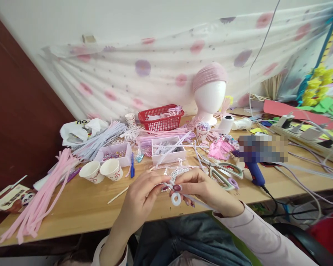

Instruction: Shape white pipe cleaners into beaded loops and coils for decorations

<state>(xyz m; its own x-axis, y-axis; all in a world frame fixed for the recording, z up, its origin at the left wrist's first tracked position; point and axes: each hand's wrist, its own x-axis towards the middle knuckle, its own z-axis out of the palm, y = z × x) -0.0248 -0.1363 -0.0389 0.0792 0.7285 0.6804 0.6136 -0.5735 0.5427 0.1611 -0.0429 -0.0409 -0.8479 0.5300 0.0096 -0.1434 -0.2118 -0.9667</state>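
Near the table's front edge, my left hand and my right hand meet with fingertips pinched together. Between them is a pale pipe cleaner, curled into a small ring that hangs below the fingertips. Its straight tail runs out to the right under my right hand. Both hands are closed on it; the exact spot where the fingers press is partly hidden. Just behind the fingers lie white pearl beads in a clear bag. Green-handled scissors rest beside my right hand, with a small purple ring by their handles.
Paper cups, a blue pen and a wooden stick lie to the left, with pink pipe cleaners beyond. Behind stand white boxes, a red basket and a foam head. A glue gun and cables are right.
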